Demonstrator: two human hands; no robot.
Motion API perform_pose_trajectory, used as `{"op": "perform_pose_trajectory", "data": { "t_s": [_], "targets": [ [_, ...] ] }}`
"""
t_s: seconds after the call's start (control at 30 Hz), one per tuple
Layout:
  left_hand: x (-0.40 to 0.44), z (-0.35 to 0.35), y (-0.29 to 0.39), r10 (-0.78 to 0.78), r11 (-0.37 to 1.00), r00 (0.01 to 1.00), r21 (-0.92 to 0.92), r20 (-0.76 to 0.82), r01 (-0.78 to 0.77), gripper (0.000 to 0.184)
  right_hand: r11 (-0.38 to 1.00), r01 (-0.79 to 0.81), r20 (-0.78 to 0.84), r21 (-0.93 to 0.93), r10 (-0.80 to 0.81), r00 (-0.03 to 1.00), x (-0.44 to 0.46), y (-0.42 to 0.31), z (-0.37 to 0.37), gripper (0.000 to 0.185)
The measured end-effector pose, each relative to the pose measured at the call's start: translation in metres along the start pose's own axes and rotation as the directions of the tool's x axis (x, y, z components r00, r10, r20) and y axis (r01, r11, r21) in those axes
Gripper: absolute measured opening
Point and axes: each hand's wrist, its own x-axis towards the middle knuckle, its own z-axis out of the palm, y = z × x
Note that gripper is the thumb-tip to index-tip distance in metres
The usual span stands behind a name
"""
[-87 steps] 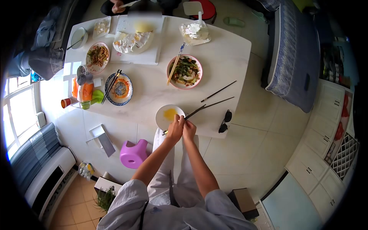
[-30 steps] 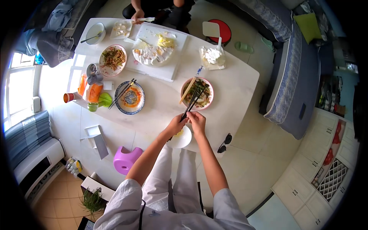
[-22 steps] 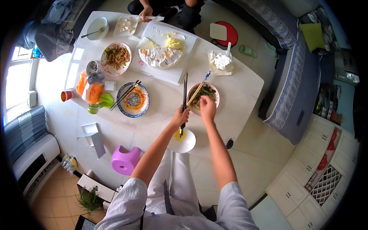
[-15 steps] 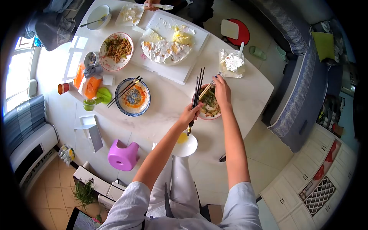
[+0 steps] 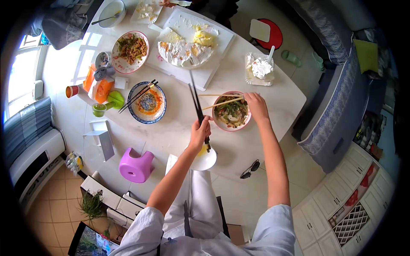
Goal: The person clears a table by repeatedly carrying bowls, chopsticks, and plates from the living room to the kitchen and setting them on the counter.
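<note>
My left hand (image 5: pixel 199 133) is closed around a bunch of black chopsticks (image 5: pixel 198 104), which point up and away over the table; their far tips are blurred. Just below it, near the table edge, is a small white bowl (image 5: pixel 203 162) with something yellow inside. My right hand (image 5: pixel 257 106) is at the right rim of a pink-rimmed bowl (image 5: pixel 231 128) holding greens and other food. Its fingers close on the ends of two pale wooden chopsticks (image 5: pixel 221 103), which spread leftward across the bowl.
A blue-patterned plate (image 5: pixel 133 112) with black chopsticks lies left. Behind stand a floral bowl of food (image 5: pixel 129 48), a white board (image 5: pixel 203 81) bearing leftover cake, and a foil-like heap on a paper plate (image 5: pixel 259 70). Sunglasses (image 5: pixel 250 169) lie near the front edge. Another person's hand (image 5: pixel 167 3) shows at the back.
My left hand has moved left with the black chopsticks. The wooden chopsticks have swung from a steep slant to nearly level, and my right hand has lowered toward the bowl's rim.
</note>
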Motion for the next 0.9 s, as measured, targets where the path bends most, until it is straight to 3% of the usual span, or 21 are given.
{"op": "perform_pose_trajectory", "data": {
  "t_s": [0.07, 0.13, 0.17, 0.2, 0.23, 0.27, 0.33, 0.37, 0.53, 0.6, 0.63, 0.67, 0.7, 0.73, 0.83, 0.9],
  "targets": [
    [-0.014, 0.001, -0.005, 0.051, 0.999, 0.998, -0.008, -0.046, -0.051, 0.017, 0.948, -0.219, 0.001, 0.232, 0.225, 0.974, -0.027, -0.015, -0.014, 0.011],
    [-0.025, 0.002, -0.006, 0.109, 0.994, 0.989, -0.017, -0.099, -0.111, 0.017, 0.790, -0.424, 0.177, 0.443, 0.387, 0.905, -0.052, -0.047, -0.025, 0.016],
    [-0.031, 0.001, -0.007, 0.065, 0.997, 0.993, -0.036, -0.102, -0.069, 0.016, 0.493, -0.458, 0.243, 0.740, 0.438, 0.865, -0.066, -0.065, -0.017, 0.017],
    [-0.036, 0.000, -0.007, 0.025, 0.998, 0.994, -0.055, -0.103, -0.031, 0.016, 0.209, -0.369, 0.256, 0.906, 0.426, 0.868, -0.076, -0.089, -0.012, 0.019],
    [-0.040, -0.001, -0.008, -0.007, 1.000, 0.987, -0.018, -0.161, 0.004, 0.017, 0.033, -0.460, 0.421, 0.887, 0.350, 0.837, -0.082, -0.110, -0.023, 0.019],
    [-0.045, -0.003, -0.007, -0.002, 1.000, 0.986, -0.018, -0.169, -0.001, 0.017, -0.055, -0.399, 0.398, 0.915, 0.286, 0.872, -0.091, -0.130, -0.016, 0.017],
    [-0.054, -0.006, -0.005, -0.029, 0.991, 0.974, 0.123, -0.226, 0.058, 0.021, -0.090, -0.460, 0.468, 0.884, 0.147, 0.871, -0.097, -0.167, -0.022, 0.016],
    [-0.059, -0.008, -0.005, 0.034, 0.983, 0.951, 0.184, -0.308, 0.024, 0.022, -0.126, -0.453, 0.468, 0.883, 0.139, 0.873, -0.099, -0.181, -0.021, 0.017],
    [-0.086, -0.062, 0.002, 0.151, 0.926, 0.960, 0.373, -0.235, -0.054, 0.020, -0.295, -0.448, 0.489, 0.844, 0.080, 0.869, -0.095, -0.250, -0.016, 0.020],
    [-0.096, -0.084, 0.011, 0.288, 0.750, 0.941, 0.653, -0.177, -0.107, 0.019, -0.297, -0.522, 0.547, 0.800, 0.002, 0.837, -0.090, -0.271, -0.011, 0.022],
    [-0.095, -0.098, 0.012, 0.434, 0.570, 0.893, 0.803, -0.117, -0.172, 0.017, -0.218, -0.510, 0.531, 0.832, 0.049, 0.846, -0.086, -0.285, -0.012, 0.022],
    [-0.096, -0.109, 0.016, 0.440, 0.572, 0.890, 0.801, -0.118, -0.176, 0.017, -0.134, -0.497, 0.510, 0.857, 0.096, 0.855, -0.082, -0.299, -0.014, 0.023],
    [-0.096, -0.118, 0.022, 0.487, 0.494, 0.868, 0.851, -0.102, -0.177, 0.017, -0.074, -0.564, 0.569, 0.822, 0.101, 0.816, -0.078, -0.310, -0.013, 0.022],
    [-0.096, -0.127, 0.028, 0.528, 0.414, 0.845, 0.894, -0.081, -0.173, 0.017, 0.000, -0.520, 0.513, 0.854, 0.167, 0.842, -0.072, -0.323, -0.013, 0.019],
    [-0.089, -0.162, 0.050, 0.492, 0.493, 0.861, 0.856, -0.128, -0.154, 0.017, 0.031, -0.603, 0.597, 0.797, 0.109, 0.795, -0.054, -0.350, -0.009, 0.014],
    [-0.079, -0.190, 0.068, 0.472, 0.539, 0.862, 0.834, -0.184, -0.117, 0.017, 0.301, -0.286, 0.259, 0.910, 0.127, 0.957, -0.040, -0.373, -0.003, 0.011]
  ]
}}
